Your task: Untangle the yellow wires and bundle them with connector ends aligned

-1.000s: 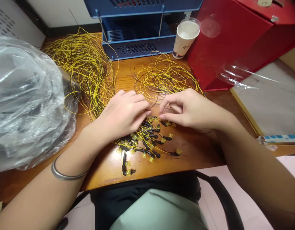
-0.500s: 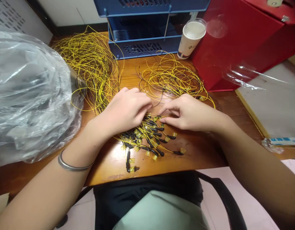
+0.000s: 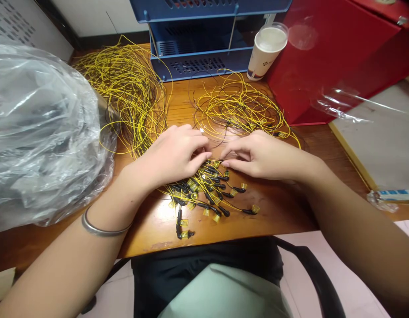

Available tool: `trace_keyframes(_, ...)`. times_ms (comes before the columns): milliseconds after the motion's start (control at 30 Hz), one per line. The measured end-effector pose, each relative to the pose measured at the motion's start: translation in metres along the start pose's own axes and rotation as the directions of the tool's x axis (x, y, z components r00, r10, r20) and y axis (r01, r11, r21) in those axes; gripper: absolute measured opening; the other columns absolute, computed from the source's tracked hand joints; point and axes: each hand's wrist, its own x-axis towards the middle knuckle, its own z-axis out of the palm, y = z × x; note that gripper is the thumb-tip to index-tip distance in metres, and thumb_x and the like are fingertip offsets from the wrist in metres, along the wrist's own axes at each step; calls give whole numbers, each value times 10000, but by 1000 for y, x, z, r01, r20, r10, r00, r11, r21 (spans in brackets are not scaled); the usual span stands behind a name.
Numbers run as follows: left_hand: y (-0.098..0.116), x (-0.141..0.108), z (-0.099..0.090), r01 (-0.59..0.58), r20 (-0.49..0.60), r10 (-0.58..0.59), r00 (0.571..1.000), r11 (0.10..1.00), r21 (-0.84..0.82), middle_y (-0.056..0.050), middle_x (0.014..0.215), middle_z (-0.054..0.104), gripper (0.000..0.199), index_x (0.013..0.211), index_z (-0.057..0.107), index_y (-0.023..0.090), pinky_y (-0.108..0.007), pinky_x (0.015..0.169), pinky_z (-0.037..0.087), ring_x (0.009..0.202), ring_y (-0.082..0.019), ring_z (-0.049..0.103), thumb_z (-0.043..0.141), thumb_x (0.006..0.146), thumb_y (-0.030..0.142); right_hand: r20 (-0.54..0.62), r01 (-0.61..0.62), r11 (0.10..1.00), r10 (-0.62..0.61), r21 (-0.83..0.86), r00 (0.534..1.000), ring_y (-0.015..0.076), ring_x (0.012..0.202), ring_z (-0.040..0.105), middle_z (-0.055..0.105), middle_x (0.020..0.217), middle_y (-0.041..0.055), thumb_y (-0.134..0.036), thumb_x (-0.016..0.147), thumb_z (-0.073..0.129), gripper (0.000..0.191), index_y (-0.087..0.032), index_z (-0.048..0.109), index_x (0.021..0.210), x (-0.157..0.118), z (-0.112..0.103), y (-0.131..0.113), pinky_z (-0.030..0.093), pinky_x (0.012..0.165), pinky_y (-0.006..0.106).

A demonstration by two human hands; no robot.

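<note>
Left hand (image 3: 177, 153): thumb's eased off the index finger since half a second ago; can't tell if it's gripping anything
Right hand (image 3: 255, 154): narrow pinch, barely shifted, contents unclear
Black-and-yellow wired connectors (image 3: 210, 198): fanned across the wooden table (image 3: 273, 210), so fingers are still working there, I'd say

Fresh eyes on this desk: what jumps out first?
Probably the big tangle of yellow and dark wires at the back left, with a smaller tangle behind the right hand. Next, the bulky red box at the back right and the clear plastic bag along the left edge.
</note>
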Motion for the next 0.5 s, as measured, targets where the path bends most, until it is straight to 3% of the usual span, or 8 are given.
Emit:
trace_keyframes(167,0,1,-1,7,21,-7,1000,1000,-19,-36,843,680,209,891,704,175,-328,740,391,788,-186,557,554,936,313,-17,10,1000,-10,-1,1000,92,558,497,650,661,-30,-231,885,613,163,-210,766,938,1,3,1,353,621,240)
trace_keyframes(300,1,2,0,9,36,-9,999,1000,4,-44,844,674,264,906,706,173,-328,733,383,795,-190,558,506,969,334,-20,5,1000,-5,-10,1000,96,554,486,601,618,-35,-249,882,620,159,-211,764,937,1,2,3,346,617,245)
trace_keyframes(500,3,-1,-2,-33,28,32,999,999,31,-32,833,678,484,873,700,184,-345,765,361,848,-208,600,481,950,608,-51,-44,999,44,12,998,93,517,407,485,565,-64,-358,853,677,249,-200,733,1037,-5,-8,5,316,603,253)
